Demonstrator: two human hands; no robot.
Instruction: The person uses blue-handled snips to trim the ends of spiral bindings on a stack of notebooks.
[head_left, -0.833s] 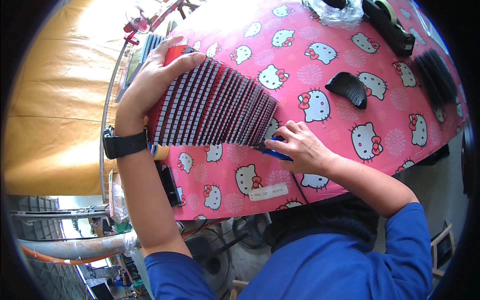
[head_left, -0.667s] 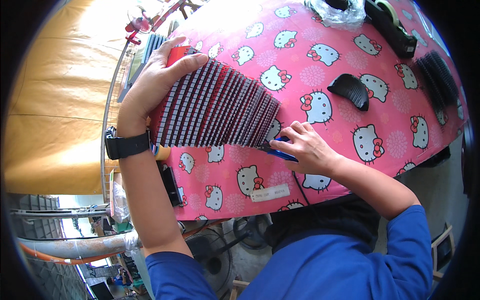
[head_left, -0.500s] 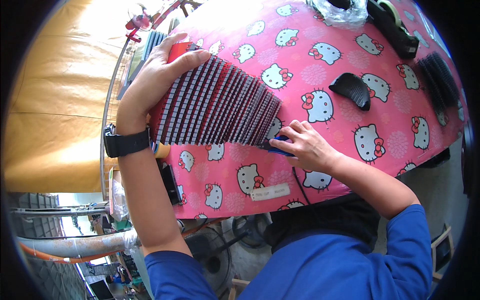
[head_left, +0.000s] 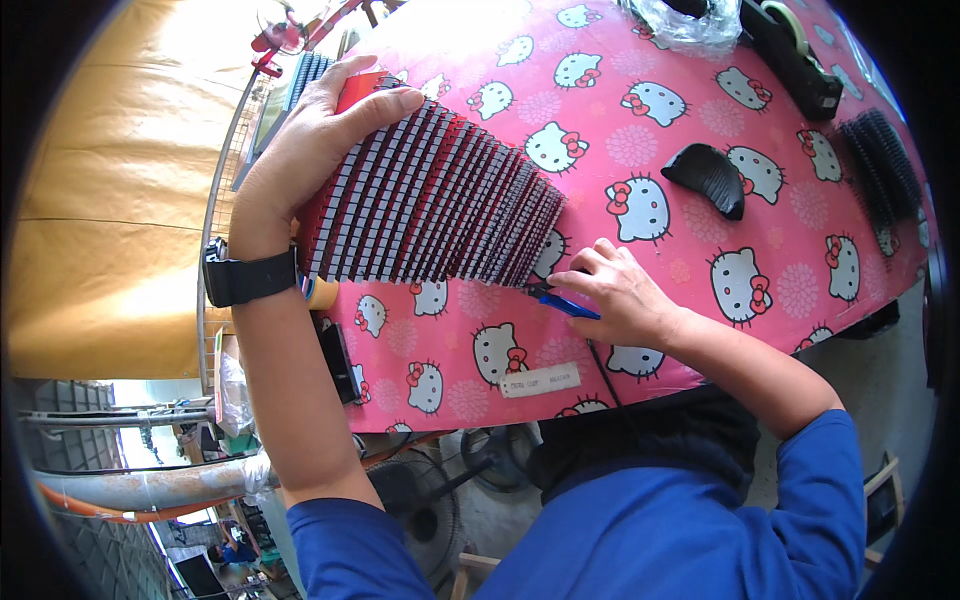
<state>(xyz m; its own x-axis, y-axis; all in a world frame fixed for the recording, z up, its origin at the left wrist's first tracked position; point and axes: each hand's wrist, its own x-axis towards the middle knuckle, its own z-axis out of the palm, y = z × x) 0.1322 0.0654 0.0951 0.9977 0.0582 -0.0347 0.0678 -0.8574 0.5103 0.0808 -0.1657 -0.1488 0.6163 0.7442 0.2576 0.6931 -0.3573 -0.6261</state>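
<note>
A red block-like piece (head_left: 440, 195), covered in close rows of small grey squares, lies slanted on the pink table cover. Over its upper left end my left hand (head_left: 335, 120) is wrapped, with the thumb on top and the other fingers along the far edge. My right hand (head_left: 625, 295) pinches a slim blue tool (head_left: 570, 305) at the piece's lower right corner. The tool's dark front end reaches that corner; whether it touches is too small to tell. A black cord (head_left: 606, 378) runs from beneath my right hand to the table's near edge.
A curved black piece (head_left: 706, 180) lies right of my hands. Farther right are black bristly strips (head_left: 880, 175) and a tape dispenser (head_left: 790, 60) beside clear plastic wrap (head_left: 695, 25). A white label strip (head_left: 540, 380) lies near the front edge. Below stands a floor fan (head_left: 420, 505).
My right hand has shifted slightly right, and its fingers have lifted a little, so more of the blue tool shows. My left hand keeps its hold on the red piece.
</note>
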